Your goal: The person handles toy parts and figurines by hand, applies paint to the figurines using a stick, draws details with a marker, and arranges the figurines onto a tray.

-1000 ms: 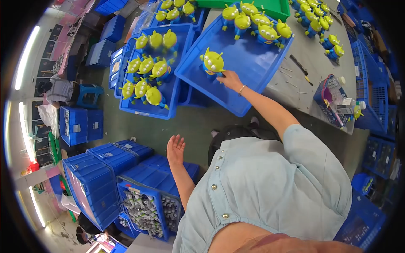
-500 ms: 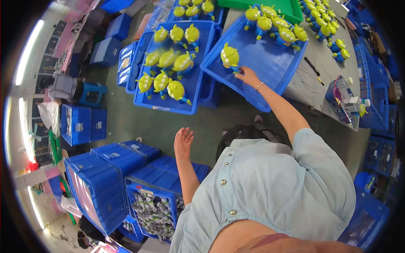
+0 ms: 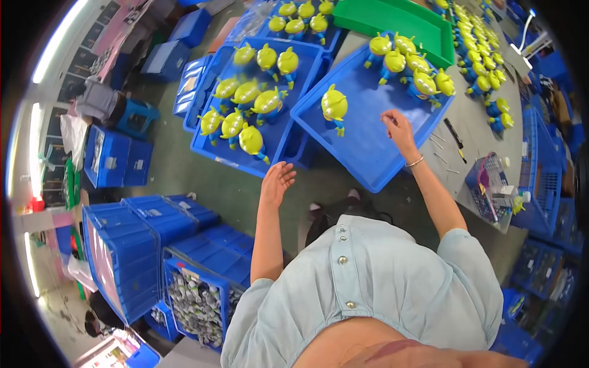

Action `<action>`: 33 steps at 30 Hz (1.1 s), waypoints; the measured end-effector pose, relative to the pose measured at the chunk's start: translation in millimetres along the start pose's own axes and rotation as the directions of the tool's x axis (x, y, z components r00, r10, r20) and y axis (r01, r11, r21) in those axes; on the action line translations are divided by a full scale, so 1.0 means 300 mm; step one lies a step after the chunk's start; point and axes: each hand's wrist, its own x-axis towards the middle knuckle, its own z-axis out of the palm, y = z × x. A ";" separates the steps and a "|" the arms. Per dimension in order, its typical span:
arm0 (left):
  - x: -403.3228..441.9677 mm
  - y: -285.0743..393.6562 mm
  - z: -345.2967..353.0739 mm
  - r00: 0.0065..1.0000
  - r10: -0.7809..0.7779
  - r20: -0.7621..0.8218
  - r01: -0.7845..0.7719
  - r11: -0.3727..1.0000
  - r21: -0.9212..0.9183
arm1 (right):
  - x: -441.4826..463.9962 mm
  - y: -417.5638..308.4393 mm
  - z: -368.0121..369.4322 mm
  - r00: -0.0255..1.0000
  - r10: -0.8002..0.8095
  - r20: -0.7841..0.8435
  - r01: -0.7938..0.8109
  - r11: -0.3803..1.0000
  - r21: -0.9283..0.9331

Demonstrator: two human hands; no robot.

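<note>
My left hand [image 3: 278, 184] hangs open, holding nothing, beside the near edge of the left blue tray [image 3: 202, 146]. In that tray stand several green three-eyed alien figures [image 3: 251, 140] with blue bodies. My right hand [image 3: 399, 130] is over the right blue tray [image 3: 359, 161], its fingers loosely curled and apart, with nothing visible in them. To its left, a lone alien figure [image 3: 334, 105] stands upright in the same tray, apart from my hand. A group of alien figures [image 3: 423, 83] fills that tray's far corner.
A green tray [image 3: 399, 27] lies behind the right tray. Many alien figures [image 3: 478, 55] stand in rows on the grey table, near a black pen [image 3: 454, 134] and a small basket [image 3: 488, 184]. Stacked blue bins [image 3: 123, 264] stand at lower left, one holding grey parts [image 3: 195, 303].
My right hand has let go of the lone alien figure, which stays standing, and has drawn away to the right. My left hand has risen towards the left tray. The camera view has shifted.
</note>
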 end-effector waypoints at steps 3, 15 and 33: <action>-0.033 0.029 -0.066 0.998 0.036 -0.049 -0.036 0.999 -0.001 | 0.026 -0.141 0.110 0.995 -0.068 0.070 0.062 0.994 0.090; -0.166 0.320 -0.638 0.958 0.128 -0.257 -0.133 0.991 -0.001 | -0.051 -0.409 0.837 0.941 -0.318 0.117 0.286 0.931 0.228; 0.372 0.997 -0.715 0.946 0.272 -0.174 -0.196 0.912 0.359 | 0.042 0.044 1.153 0.886 0.399 -0.237 -0.330 0.900 0.284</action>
